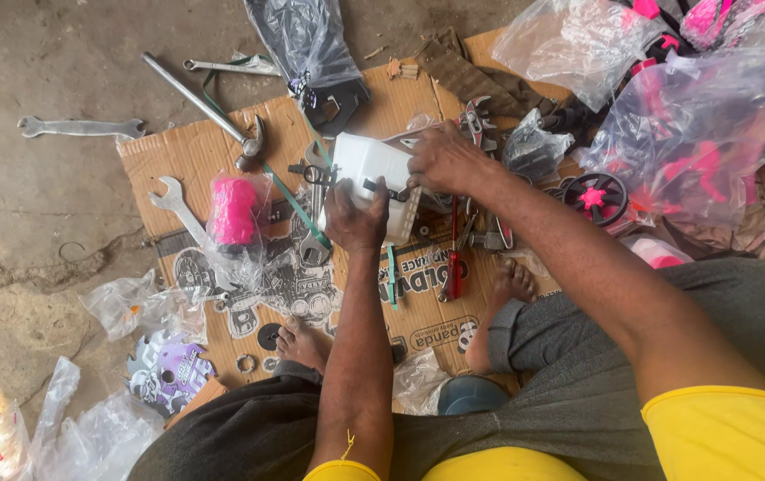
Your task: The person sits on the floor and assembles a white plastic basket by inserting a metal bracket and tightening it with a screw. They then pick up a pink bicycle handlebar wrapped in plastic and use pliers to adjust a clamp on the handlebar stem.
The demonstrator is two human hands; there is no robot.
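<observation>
both hands (400,191) gripping white plastic part (366,169) | flattened cardboard (195,156) on cracked concrete floor (35,214) | wrenches (79,127) scattered

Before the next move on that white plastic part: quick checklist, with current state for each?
1. Left hand has hold of the white plastic part: ok, fingers wrap its near edge.
2. Right hand is on the part: ok, it rests on the far right side.
3. Small dark piece at the part's front edge is seated: cannot tell, the hands hide it.
4. Red-handled screwdriver is near: ok, it lies on the cardboard just below the right hand.
5. Hammer and spanner lie apart from the hands: ok, both to the left.
6. Bare feet away from tools: not ok, one lies beside the screwdriver.
</observation>
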